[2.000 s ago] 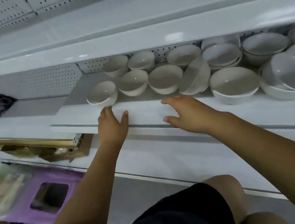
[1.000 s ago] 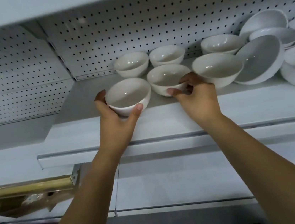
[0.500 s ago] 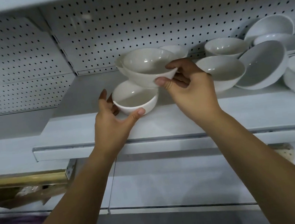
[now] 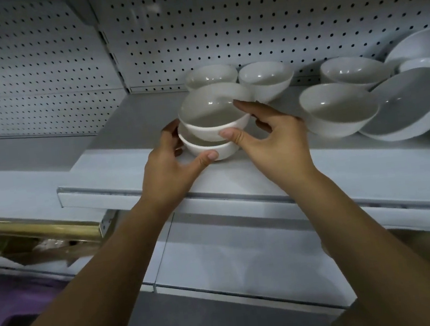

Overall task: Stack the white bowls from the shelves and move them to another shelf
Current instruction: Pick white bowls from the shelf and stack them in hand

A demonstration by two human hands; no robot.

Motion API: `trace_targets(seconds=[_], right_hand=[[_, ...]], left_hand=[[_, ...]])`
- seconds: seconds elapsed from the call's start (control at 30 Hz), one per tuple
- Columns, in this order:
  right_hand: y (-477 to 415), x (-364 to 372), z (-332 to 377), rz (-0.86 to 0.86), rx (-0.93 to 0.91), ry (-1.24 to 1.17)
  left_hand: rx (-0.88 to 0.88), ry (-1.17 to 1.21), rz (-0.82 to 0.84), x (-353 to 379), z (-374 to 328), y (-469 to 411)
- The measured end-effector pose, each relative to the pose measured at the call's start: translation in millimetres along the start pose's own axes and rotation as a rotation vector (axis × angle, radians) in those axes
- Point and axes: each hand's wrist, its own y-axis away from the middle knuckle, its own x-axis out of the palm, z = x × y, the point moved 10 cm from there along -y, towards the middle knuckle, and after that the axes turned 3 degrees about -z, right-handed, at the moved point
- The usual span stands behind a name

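Observation:
Two small white bowls are nested near the front of the white shelf (image 4: 119, 186). The upper bowl (image 4: 214, 114) sits inside the lower bowl (image 4: 212, 149). My left hand (image 4: 171, 168) grips the lower bowl, thumb on its front and fingers round its left side. My right hand (image 4: 273, 136) holds the upper bowl's right rim between thumb and fingers. Behind the stack stand two more small bowls, one at the back left (image 4: 210, 75) and one at the back right (image 4: 266, 79).
Larger white bowls (image 4: 337, 110) crowd the shelf to the right, one (image 4: 407, 104) tilted on its side. White pegboard (image 4: 219, 27) backs the shelf. A gold rail (image 4: 35, 231) runs at lower left, with a purple object (image 4: 18, 309) below it.
My right hand lifted a bowl from the shelf, carried it left and set it down into the bowl held by my left hand. The camera moved closer.

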Motion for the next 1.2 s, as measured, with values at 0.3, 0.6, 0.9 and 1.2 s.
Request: trace_targets(seconds=[0.3, 0.6, 0.9, 1.2], right_hand=[[5.6, 7.0, -11.6, 0.092, -0.013, 0.035], [12.4, -18.1, -12.1, 0.116, 0.077, 0.070], [24.0, -137.4, -32.6, -0.152, 0.365, 0.197], [33.4, -142.7, -46.1, -0.148, 0.384, 0.367]], left_hand=[[0.018, -0.024, -0.009, -0.6, -7.5, 2.9], [-0.045, 0.118, 0.035, 10.2, -19.3, 2.7], [-0.142, 0.469, 0.110, 58.2, -39.9, -2.0], [-0.061, 0.398, 0.061, 71.1, -54.1, 5.8]])
